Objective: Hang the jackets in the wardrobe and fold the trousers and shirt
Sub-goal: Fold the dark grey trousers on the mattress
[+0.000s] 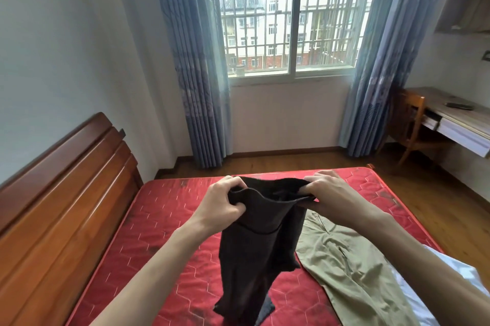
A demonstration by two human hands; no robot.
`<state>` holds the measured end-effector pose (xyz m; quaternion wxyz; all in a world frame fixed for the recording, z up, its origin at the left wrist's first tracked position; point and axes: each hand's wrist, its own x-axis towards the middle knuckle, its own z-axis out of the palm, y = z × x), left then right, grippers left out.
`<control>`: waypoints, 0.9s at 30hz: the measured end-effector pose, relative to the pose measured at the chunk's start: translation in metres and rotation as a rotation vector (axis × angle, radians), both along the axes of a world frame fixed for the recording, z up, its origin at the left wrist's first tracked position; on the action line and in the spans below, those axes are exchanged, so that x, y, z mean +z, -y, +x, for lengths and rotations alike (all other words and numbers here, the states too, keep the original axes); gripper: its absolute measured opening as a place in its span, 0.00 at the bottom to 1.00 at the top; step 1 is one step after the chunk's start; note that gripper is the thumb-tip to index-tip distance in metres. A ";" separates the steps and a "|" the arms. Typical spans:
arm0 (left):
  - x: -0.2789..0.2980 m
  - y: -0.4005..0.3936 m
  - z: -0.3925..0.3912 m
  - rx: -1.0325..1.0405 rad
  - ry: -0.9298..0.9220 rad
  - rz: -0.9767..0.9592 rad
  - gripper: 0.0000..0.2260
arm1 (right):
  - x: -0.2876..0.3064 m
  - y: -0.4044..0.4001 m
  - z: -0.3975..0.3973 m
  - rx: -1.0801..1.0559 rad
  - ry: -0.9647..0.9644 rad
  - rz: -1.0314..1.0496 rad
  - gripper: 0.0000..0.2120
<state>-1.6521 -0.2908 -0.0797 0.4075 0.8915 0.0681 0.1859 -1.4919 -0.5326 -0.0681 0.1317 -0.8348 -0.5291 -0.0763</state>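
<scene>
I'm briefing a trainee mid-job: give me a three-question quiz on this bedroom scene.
1. True or false: both hands grip the black knit garment.
2. What lies on the red quilted mattress under the right forearm? A) olive-khaki trousers B) blue towel C) white pillow
3. Fill in: the black garment hangs ___ the mattress.

Key:
1. True: left hand, right hand.
2. A, olive-khaki trousers.
3. above.
</scene>
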 end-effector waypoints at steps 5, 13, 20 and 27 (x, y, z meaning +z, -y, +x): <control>0.003 -0.007 0.001 0.020 0.057 0.080 0.10 | 0.019 0.014 0.001 0.066 -0.102 0.014 0.04; 0.004 -0.006 0.005 0.025 0.055 0.143 0.06 | 0.031 0.014 0.000 0.072 -0.073 -0.090 0.15; 0.011 -0.022 0.001 -0.099 -0.027 -0.180 0.07 | 0.036 0.020 0.017 0.103 -0.242 0.019 0.13; 0.023 -0.018 0.004 -0.105 0.030 -0.090 0.09 | 0.033 0.023 0.025 0.058 -0.339 0.148 0.19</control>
